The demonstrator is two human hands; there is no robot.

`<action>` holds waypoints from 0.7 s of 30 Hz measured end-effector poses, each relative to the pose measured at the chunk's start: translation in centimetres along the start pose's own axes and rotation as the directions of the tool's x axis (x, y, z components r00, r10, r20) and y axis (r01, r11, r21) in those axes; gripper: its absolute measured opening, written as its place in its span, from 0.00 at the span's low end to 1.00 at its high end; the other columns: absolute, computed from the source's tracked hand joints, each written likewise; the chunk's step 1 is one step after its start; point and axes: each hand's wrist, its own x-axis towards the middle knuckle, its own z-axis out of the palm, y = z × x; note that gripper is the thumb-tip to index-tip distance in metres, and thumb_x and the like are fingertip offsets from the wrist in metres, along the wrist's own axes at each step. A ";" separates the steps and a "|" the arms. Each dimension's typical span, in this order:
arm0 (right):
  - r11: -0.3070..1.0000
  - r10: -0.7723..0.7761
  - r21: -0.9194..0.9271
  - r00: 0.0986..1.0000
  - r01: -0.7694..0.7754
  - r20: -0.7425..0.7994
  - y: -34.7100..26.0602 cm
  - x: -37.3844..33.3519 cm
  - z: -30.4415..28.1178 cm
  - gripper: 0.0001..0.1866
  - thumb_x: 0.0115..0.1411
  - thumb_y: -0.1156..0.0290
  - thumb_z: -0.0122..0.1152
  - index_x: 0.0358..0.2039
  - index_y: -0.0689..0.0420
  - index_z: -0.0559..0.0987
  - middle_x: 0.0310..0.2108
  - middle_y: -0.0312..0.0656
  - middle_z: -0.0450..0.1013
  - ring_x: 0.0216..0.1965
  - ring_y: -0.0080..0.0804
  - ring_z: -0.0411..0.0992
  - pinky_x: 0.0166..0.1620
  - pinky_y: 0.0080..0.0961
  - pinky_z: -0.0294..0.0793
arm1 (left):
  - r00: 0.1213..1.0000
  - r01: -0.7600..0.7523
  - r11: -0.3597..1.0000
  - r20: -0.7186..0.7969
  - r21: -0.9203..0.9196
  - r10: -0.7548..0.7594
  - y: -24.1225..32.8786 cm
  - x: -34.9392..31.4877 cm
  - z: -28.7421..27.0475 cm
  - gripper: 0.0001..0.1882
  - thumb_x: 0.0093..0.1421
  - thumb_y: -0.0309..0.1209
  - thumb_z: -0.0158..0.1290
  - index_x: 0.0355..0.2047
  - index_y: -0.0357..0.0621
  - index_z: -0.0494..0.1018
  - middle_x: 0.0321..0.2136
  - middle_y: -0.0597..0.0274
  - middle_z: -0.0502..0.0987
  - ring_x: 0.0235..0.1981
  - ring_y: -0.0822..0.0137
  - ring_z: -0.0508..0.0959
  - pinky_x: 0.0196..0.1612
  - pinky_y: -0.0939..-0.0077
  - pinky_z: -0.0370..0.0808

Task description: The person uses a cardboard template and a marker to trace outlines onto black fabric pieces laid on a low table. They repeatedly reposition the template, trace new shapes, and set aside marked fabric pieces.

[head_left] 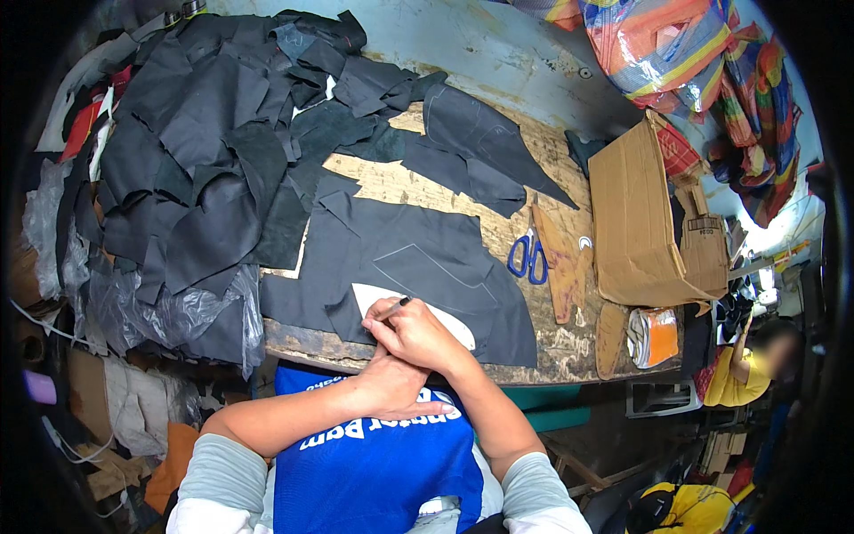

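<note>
My right hand (412,335) is closed around a slim pen (402,304) with a dark end, resting over a white curved pattern piece (452,326). Beneath the pattern lies a sheet of black leather-like material (400,233) with pale outlines drawn on it. My left hand (391,388) crosses under the right wrist at the table's front edge. Its thumb is stretched out to the right, and it appears to hold nothing; its other fingers are partly hidden by the right hand.
Black material pieces (200,133) are heaped at left. Blue-handled scissors (528,258) and brown flat templates (562,267) lie right of the sheet, beside a cardboard box (633,214). An orange-and-white packet (654,338) sits near the right corner. Another person (743,378) in yellow is at far right.
</note>
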 end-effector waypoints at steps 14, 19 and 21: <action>0.994 0.089 0.089 0.931 -0.061 -0.355 1.0 3.3 2.8 0.06 0.56 0.75 0.58 0.26 0.65 0.75 0.25 0.52 0.73 0.27 0.50 0.74 0.31 0.35 0.72 | 0.987 0.106 0.994 0.122 -0.028 -0.102 1.0 0.0 -1.5 0.43 0.60 0.60 0.39 0.63 0.36 0.51 0.60 0.41 0.57 0.65 0.46 0.51 0.60 0.31 0.34; 0.988 0.016 -0.131 0.898 -0.081 -0.440 1.2 0.0 -0.3 0.06 0.56 0.74 0.59 0.24 0.63 0.77 0.24 0.50 0.75 0.25 0.43 0.76 0.29 0.31 0.73 | 0.974 0.162 0.983 0.146 0.091 -0.174 1.4 0.5 -1.9 0.44 0.61 0.57 0.41 0.62 0.29 0.50 0.63 0.42 0.52 0.67 0.49 0.47 0.59 0.26 0.36; 0.955 0.237 -0.041 0.840 -0.293 -0.488 1.5 -3.0 -2.0 0.07 0.57 0.73 0.58 0.25 0.63 0.77 0.24 0.49 0.75 0.24 0.41 0.76 0.28 0.30 0.73 | 0.973 0.184 0.975 0.116 0.123 -0.199 1.7 0.6 -2.0 0.44 0.61 0.55 0.41 0.62 0.28 0.49 0.64 0.43 0.49 0.68 0.50 0.44 0.58 0.24 0.38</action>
